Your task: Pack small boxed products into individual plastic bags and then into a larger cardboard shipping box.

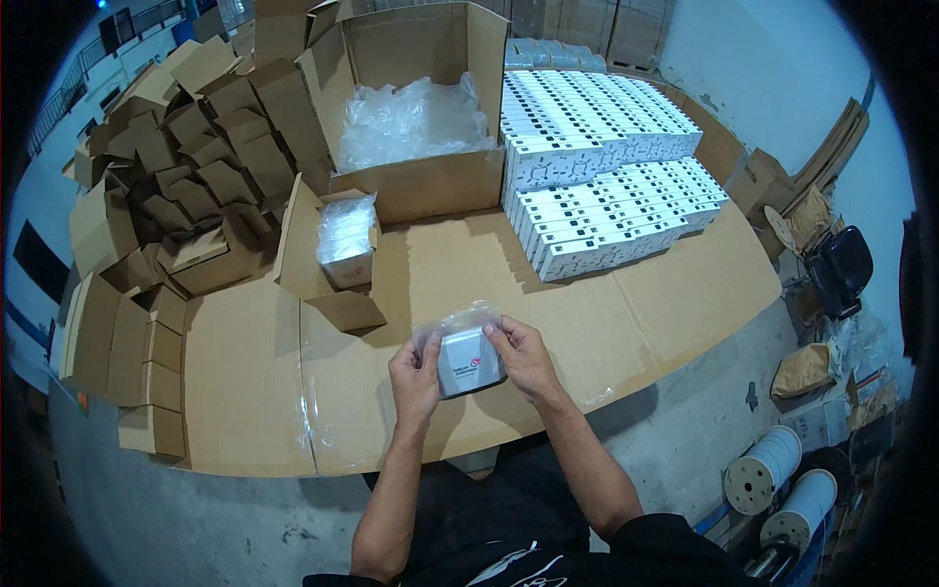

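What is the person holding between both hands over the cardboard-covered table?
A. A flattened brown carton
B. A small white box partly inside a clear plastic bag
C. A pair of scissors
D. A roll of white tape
B: the left hand and the right hand grip a small white box from either side, with a clear plastic bag around its upper part.

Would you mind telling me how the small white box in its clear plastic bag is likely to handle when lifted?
The small white box in its clear plastic bag probably feels light, since fingertips of the left hand and right hand alone carry it. The glossy film may be slippery. The loose bag top looks floppy.
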The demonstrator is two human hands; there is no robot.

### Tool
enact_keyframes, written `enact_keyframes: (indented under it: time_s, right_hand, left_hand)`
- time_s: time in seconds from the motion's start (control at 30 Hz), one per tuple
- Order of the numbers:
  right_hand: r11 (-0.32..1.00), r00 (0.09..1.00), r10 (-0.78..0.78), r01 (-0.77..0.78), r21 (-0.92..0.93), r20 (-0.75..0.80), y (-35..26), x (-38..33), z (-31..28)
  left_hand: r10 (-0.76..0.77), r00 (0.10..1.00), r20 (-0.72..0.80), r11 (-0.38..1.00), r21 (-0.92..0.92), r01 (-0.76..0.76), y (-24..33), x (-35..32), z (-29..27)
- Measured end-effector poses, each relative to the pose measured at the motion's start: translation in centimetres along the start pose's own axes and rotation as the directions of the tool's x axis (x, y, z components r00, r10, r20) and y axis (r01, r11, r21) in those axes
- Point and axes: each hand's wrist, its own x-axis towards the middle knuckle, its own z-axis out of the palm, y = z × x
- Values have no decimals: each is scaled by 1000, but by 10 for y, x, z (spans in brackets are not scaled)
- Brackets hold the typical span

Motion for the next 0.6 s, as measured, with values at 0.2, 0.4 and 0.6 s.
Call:
enact_keyframes:
  time_s: [0.2, 0.4, 0.6]
  right_hand:
    - [996, 995, -88, 87, -6, -46, -18, -1, 9]
    - [980, 985, -169, 171, -105, 26, -17, 2, -4]
    - [988, 987, -152, 152, 0, 58, -24, -6, -2]
  left_hand:
    - [34, 999, -31, 991, -125, -37, 3, 8, 5]
    - [73, 995, 62, 991, -117, -65, 13, 14, -6]
    - [-87, 977, 194, 994, -55, 99, 32, 5, -10]
